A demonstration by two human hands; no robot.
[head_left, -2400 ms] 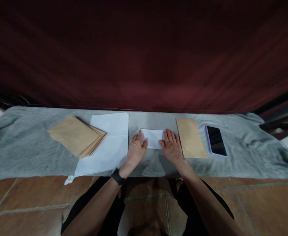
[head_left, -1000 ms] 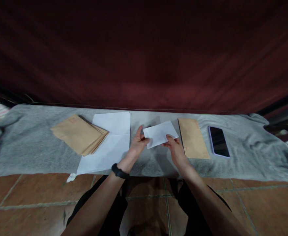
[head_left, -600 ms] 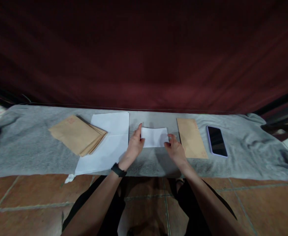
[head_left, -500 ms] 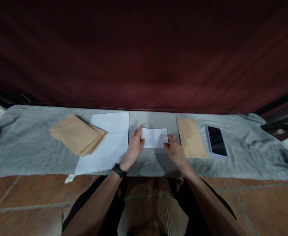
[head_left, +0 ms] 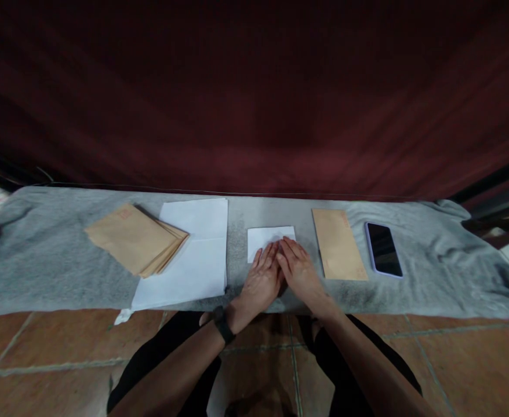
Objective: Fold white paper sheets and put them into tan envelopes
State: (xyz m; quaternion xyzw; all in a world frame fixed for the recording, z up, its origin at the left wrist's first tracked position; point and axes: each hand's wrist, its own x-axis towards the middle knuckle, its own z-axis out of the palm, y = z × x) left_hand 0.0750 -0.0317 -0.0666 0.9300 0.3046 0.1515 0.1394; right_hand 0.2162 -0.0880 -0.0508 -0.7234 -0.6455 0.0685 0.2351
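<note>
Left grip point(head_left: 260, 279) and right grip point(head_left: 300, 272) unclamped, laid flat on small white paper point(head_left: 262, 237), rectangular, straight-edged

1 L hand point(head_left: 261, 281), 1 R hand point(head_left: 301, 275), 1 sm. white paper point(head_left: 258, 238), 1 lone brn env. point(head_left: 340, 246), 1 pile of brn envs. point(head_left: 130, 240) (3+, exact no. unclear), lg. white sheets point(head_left: 200, 263) (min. 2), 1 phone point(head_left: 384, 250), 1 blk wristband point(head_left: 223, 324).
</note>
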